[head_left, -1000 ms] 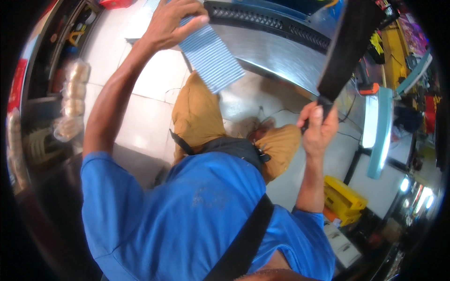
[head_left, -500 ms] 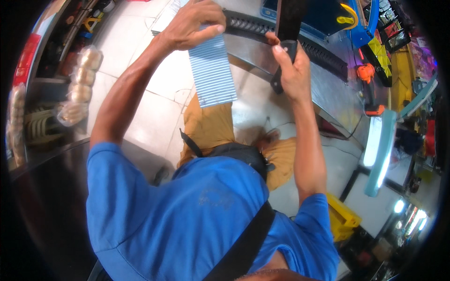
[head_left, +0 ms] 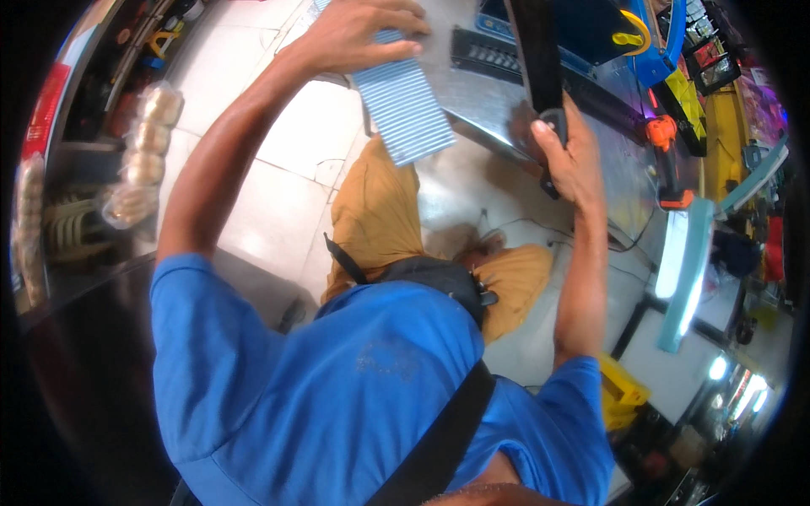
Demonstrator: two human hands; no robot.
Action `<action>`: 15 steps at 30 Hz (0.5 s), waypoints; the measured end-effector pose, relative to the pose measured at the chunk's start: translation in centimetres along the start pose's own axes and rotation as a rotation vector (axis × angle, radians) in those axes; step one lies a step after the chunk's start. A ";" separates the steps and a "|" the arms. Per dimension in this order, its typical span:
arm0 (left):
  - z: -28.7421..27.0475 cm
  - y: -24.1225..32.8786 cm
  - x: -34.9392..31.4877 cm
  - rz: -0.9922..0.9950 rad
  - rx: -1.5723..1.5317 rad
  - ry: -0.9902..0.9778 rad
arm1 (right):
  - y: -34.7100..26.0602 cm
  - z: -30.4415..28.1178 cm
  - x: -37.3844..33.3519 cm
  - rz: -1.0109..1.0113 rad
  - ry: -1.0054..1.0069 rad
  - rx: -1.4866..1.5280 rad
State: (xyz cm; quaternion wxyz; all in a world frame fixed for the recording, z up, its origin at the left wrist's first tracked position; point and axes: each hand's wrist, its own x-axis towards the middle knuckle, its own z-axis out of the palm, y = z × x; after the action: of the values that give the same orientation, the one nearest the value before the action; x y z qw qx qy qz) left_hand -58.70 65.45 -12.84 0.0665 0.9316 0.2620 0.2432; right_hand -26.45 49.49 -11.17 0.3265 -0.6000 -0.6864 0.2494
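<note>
My left hand (head_left: 363,35) grips a flat blue-and-white striped strip (head_left: 407,114) near its upper end, with the thumb lying across it. The strip's lower end hangs past the metal bench's edge, over my leg. My right hand (head_left: 578,160) is closed round the black handle of a tool with a broad dark blade (head_left: 536,55). Whether that blade is a saw's or a large knife's I cannot tell. The blade points up and away over the metal bench (head_left: 481,97), apart from the strip. Its far end is cut off by the picture's edge.
Behind the blade lies a long black slotted strip (head_left: 485,57) on the bench. An orange-and-black power tool (head_left: 664,139) is to the right, near a teal-edged light panel (head_left: 688,274). A yellow plastic item (head_left: 620,392) stands by my right elbow. Bagged round items (head_left: 148,152) are at left.
The striped strip's lower end has swung right and up, with my left hand's fingers reaching farther right. My right hand and the bladed tool have moved right and nearer to me.
</note>
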 end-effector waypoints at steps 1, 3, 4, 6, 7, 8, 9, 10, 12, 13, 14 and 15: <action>0.2 0.4 0.4 -0.015 -0.016 -0.003 | 0.4 -0.5 -0.4 0.005 0.017 -0.028; 0.4 1.4 1.8 -0.043 -0.051 -0.007 | 1.0 -1.8 -1.2 0.019 0.050 -0.089; 0.5 1.6 2.5 -0.075 -0.053 -0.010 | 0.7 -2.3 -1.9 0.021 0.076 -0.093; 1.3 1.0 2.9 -0.105 -0.106 0.054 | -0.9 -2.8 -3.3 0.001 0.120 -0.196; 1.8 0.6 3.1 -0.122 -0.134 0.086 | -1.7 -2.1 -4.4 0.051 0.151 -0.103; 2.1 0.2 3.6 -0.099 -0.154 0.122 | -2.6 -1.1 -5.7 0.107 0.187 -0.014; 2.2 0.0 3.8 -0.118 -0.157 0.199 | -3.4 0.2 -6.6 0.156 0.220 0.081; 2.3 -0.1 4.2 -0.130 -0.167 0.274 | -4.4 1.5 -7.2 0.185 0.236 0.120; 2.4 -1.7 4.4 -0.230 -0.014 0.400 | -5.8 3.4 -7.9 0.217 0.206 0.122; 2.0 -3.0 4.5 -0.377 0.133 0.409 | -6.1 4.1 -8.1 0.219 0.163 0.085; 1.9 -4.0 4.6 -0.522 0.122 0.406 | -6.4 4.9 -8.1 0.219 0.159 0.068; 2.0 -4.8 4.9 -0.657 0.109 0.399 | -6.9 5.6 -8.0 0.193 0.189 0.097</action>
State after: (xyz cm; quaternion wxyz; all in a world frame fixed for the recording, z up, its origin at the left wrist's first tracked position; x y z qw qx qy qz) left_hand -56.31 72.12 -13.75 0.0390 0.7344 0.5669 0.3712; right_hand -34.62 40.83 -11.01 0.3926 -0.6677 -0.5788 0.2549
